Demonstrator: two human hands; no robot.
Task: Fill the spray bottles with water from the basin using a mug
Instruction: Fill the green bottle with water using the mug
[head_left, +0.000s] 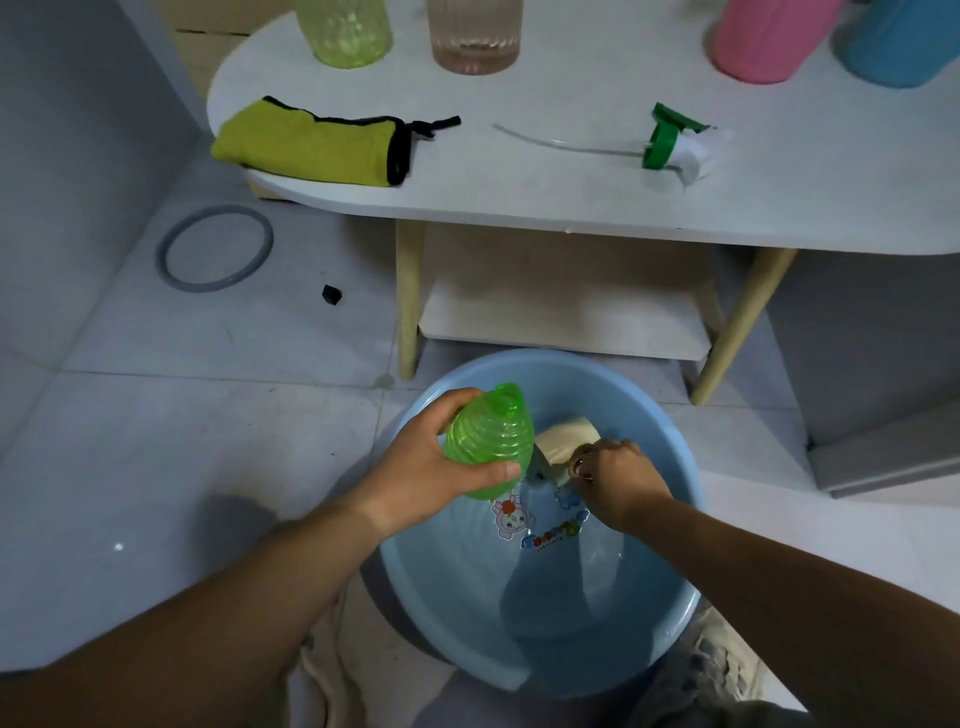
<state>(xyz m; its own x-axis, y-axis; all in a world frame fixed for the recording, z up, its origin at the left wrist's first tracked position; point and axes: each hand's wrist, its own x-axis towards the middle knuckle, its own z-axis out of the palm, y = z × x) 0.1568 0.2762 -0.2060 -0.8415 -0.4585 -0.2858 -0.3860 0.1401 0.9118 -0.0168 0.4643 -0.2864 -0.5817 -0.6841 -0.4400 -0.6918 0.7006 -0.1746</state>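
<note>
My left hand (431, 462) grips a green ribbed spray bottle (491, 439) with no cap, held tilted over the blue basin (441, 597) on the floor. My right hand (618, 475) holds a cream mug (563, 441) by its handle, dipped on its side in the basin's water. The bottle's green and white spray head (670, 148) with its thin tube lies on the white table (519, 192). Four more bottles stand along the table's far edge: green (343, 31), clear pinkish (475, 36), pink (763, 41) and blue (904, 47).
A folded yellow-green cloth (311, 143) lies at the table's left end. On the tiled floor to the left are a grey ring (215, 247) and a small black piece (332, 294). The table's wooden legs (408, 301) and low shelf stand just behind the basin.
</note>
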